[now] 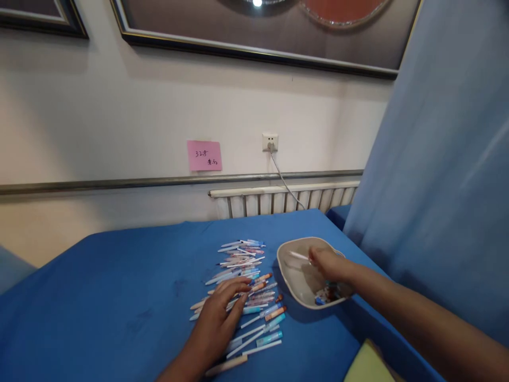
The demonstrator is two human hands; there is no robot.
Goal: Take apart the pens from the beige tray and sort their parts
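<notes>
My left hand (222,313) rests on a spread of pens, its fingers stretched out and slightly apart. The pens (274,312) have blue, teal, orange and pink parts, and thin white sticks (262,348) lie among them. To the right stands a beige plastic basin (292,284) with some small dark and blue pieces (324,295) at its bottom. Inside the basin's opening, my right hand (328,262) pinches a thin white stick (299,256) that points left. Its exact kind is too blurred to tell.
A blue cloth (99,297) covers the table. A yellow-green object (368,366) sits at the front right edge. Behind are a white radiator (254,192), a socket with a plugged-in cable (270,143) and a pink note (204,156). A blue curtain (441,159) hangs on the right.
</notes>
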